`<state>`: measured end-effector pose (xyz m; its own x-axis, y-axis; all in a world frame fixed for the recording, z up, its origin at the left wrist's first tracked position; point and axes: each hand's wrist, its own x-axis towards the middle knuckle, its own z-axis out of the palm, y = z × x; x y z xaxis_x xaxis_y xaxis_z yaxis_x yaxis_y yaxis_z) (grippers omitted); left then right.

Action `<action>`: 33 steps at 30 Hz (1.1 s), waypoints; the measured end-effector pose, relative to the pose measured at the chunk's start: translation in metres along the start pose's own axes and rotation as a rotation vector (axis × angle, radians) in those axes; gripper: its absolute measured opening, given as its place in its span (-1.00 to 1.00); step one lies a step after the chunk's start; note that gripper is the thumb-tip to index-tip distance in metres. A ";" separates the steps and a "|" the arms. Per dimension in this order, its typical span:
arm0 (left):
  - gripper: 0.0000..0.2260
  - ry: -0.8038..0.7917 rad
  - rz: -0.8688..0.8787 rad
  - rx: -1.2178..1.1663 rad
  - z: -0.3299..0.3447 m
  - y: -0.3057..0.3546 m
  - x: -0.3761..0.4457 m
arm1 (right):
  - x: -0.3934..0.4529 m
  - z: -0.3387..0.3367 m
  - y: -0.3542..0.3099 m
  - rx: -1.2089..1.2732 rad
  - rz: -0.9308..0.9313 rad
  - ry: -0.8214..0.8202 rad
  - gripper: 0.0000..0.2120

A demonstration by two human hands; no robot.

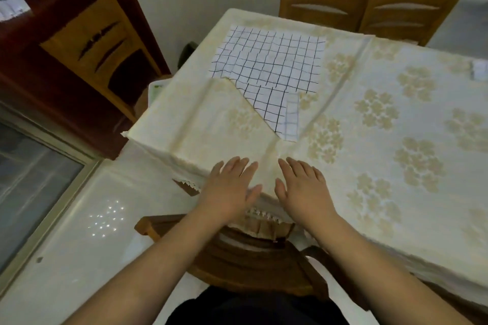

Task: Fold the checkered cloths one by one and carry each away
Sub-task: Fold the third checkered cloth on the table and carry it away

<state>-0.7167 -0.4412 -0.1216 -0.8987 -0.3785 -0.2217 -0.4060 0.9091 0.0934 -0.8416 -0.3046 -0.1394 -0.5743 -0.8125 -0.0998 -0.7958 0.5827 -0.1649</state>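
A white cloth with a black check [272, 60] lies flat on the far left part of the table. A flap of the cream tablecloth [206, 124] is turned up over its near corner and hides that part. A smaller cloth with a pale blue check [291, 119] shows at its near right edge. My left hand [232, 187] and my right hand [303, 185] lie flat, fingers straight, side by side on the tablecloth at the near table edge. Neither hand touches a checkered cloth.
The table carries a cream tablecloth with a floral pattern [396, 126]. A wooden chair [237, 253] stands between me and the table. Two chairs [369, 5] stand at the far side. A dark wood cabinet [79, 42] is at the left. A small white object [479, 70] lies at the right edge.
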 end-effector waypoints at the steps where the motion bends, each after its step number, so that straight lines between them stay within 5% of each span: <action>1: -0.46 -0.015 0.016 -0.004 0.000 -0.005 0.010 | 0.009 0.001 0.002 0.000 0.018 -0.011 -0.40; 8: -0.46 -0.057 0.133 -0.001 0.001 -0.047 0.087 | 0.080 0.016 0.004 0.061 0.142 -0.087 -0.45; 12: -0.47 -0.020 0.156 -0.013 0.007 -0.075 0.126 | 0.131 0.043 0.009 0.298 0.206 -0.162 -0.52; 19: -0.38 -0.016 0.219 -0.030 0.017 -0.103 0.158 | 0.203 0.078 0.017 0.607 0.633 -0.068 -0.36; 28: -0.47 -0.031 0.211 -0.127 0.034 -0.122 0.153 | 0.250 0.095 0.019 0.644 0.966 -0.051 -0.62; 33: -0.35 -0.070 0.193 -0.161 0.038 -0.129 0.147 | 0.249 0.098 0.018 0.741 0.944 -0.063 -0.93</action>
<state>-0.7903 -0.6074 -0.2032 -0.9506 -0.1832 -0.2507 -0.2548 0.9216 0.2928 -0.9798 -0.4983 -0.2631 -0.8446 -0.0812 -0.5291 0.2494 0.8149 -0.5231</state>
